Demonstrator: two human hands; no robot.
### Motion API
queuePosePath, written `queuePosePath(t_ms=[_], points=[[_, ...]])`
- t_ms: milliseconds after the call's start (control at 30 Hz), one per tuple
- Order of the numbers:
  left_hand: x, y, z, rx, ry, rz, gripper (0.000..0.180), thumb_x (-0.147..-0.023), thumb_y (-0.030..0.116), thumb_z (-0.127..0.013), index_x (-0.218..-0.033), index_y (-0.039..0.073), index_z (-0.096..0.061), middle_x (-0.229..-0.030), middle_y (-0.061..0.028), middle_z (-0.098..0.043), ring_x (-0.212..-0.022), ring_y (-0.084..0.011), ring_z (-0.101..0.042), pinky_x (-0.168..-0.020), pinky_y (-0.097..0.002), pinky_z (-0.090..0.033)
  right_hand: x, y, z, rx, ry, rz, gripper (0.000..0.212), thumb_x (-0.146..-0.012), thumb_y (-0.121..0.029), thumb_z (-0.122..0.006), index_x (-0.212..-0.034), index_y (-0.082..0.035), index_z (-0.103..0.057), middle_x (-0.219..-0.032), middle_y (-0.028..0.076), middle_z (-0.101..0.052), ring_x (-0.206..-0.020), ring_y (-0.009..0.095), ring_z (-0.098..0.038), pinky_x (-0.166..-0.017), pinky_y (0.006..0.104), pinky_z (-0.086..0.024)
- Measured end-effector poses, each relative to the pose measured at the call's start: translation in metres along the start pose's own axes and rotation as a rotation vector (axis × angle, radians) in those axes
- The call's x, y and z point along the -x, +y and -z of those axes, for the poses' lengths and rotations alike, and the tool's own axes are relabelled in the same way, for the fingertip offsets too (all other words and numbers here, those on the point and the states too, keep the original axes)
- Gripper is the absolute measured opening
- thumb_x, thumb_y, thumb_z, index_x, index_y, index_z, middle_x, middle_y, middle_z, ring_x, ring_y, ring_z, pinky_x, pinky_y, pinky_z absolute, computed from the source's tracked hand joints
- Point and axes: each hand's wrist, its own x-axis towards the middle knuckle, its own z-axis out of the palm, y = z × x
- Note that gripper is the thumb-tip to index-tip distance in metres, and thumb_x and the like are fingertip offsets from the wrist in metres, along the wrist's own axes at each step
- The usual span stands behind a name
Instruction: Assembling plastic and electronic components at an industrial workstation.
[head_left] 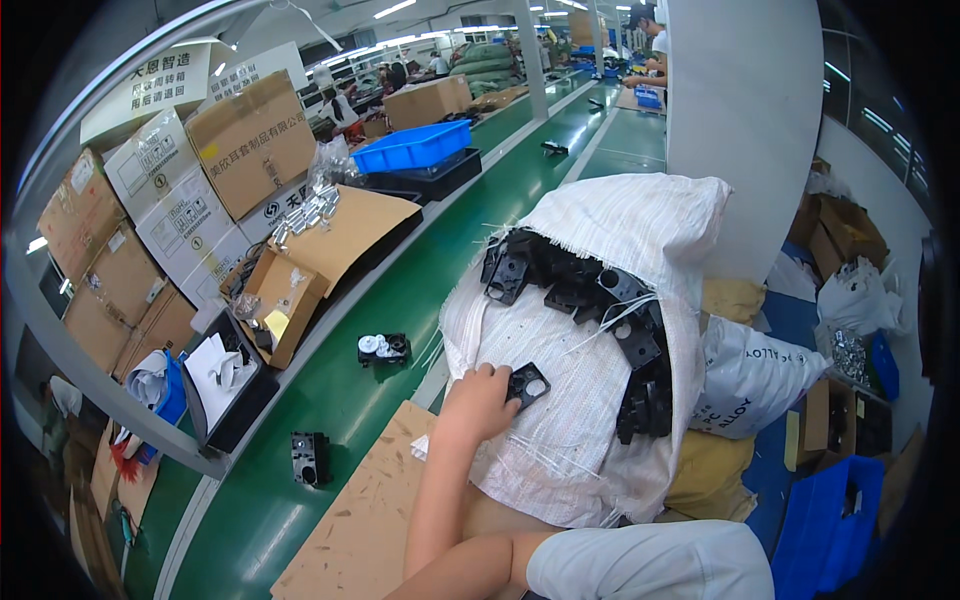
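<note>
Black plastic part (pixel 527 384): 1 piece, pinched by closed fingers of the right hand (pixel 480 402). Rested on the white woven sack (pixel 570 420), near side. Left hand not seen.

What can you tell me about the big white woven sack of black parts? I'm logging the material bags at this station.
The white woven plastic sack slumps upright at the right edge of the green conveyor belt. Its side is torn open in a long gash with frayed strands, baring many black moulded plastic parts with round holes. One hand rests on its front, fingers on a loose black part. Which hand it is cannot be told.
</note>
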Motion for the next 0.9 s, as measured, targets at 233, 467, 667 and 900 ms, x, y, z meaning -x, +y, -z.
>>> queuePosePath(t_ms=[233, 467, 667, 900], points=[[0.0, 0.001, -0.012, -0.173, -0.053, 0.011, 0.057, -0.078, 0.033, -0.073, -0.125, 0.005, -0.057, -0.11, -0.02, -0.064, -0.107, -0.0372, -0.06, -0.091, -0.0462, -0.049, 0.007, -0.001, 0.003, 0.009, -0.019, -0.027, 0.037, -0.085, -0.032, -0.076, -0.093, 0.002, -0.065, -0.084, 0.013, -0.065, -0.073, 0.032, -0.062, -0.072, 0.0351, -0.05], [0.002, -0.005, -0.018, -0.192, -0.076, 0.022, 0.064, -0.074, 0.03, -0.077, -0.129, 0.007, -0.053, -0.11, -0.0202, -0.063, -0.107, -0.0374, -0.06, -0.092, -0.0463, -0.049, 0.011, 0.003, 0.01, 0.01, -0.023, -0.054, 0.036, -0.086, -0.03, -0.075, -0.096, 0.003, -0.064, -0.087, 0.015, -0.065, -0.078, 0.033, -0.063, -0.074, 0.0356, -0.05], [-0.006, -0.009, -0.027, -0.192, -0.048, -0.022, 0.064, -0.071, 0.025, -0.079, -0.126, 0.007, -0.053, -0.107, -0.0192, -0.063, -0.106, -0.0362, -0.061, -0.09, -0.0452, -0.05, 0.012, 0.003, 0.015, 0.054, -0.037, -0.071, 0.036, -0.087, -0.028, -0.074, -0.099, 0.004, -0.063, -0.09, 0.016, -0.065, -0.082, 0.034, -0.063, -0.076, 0.0361, -0.051], [0.009, -0.011, 0.039, 0.138, 0.193, -0.221, 0.061, -0.067, 0.016, -0.081, -0.122, 0.003, -0.056, -0.11, -0.0188, -0.063, -0.103, -0.0379, -0.059, -0.09, -0.0427, -0.048, 0.001, 0.014, 0.024, 0.281, -0.118, -0.11, 0.035, -0.088, -0.026, -0.073, -0.102, 0.004, -0.062, -0.093, 0.018, -0.065, -0.087, 0.035, -0.063, -0.079, 0.0366, -0.051]])
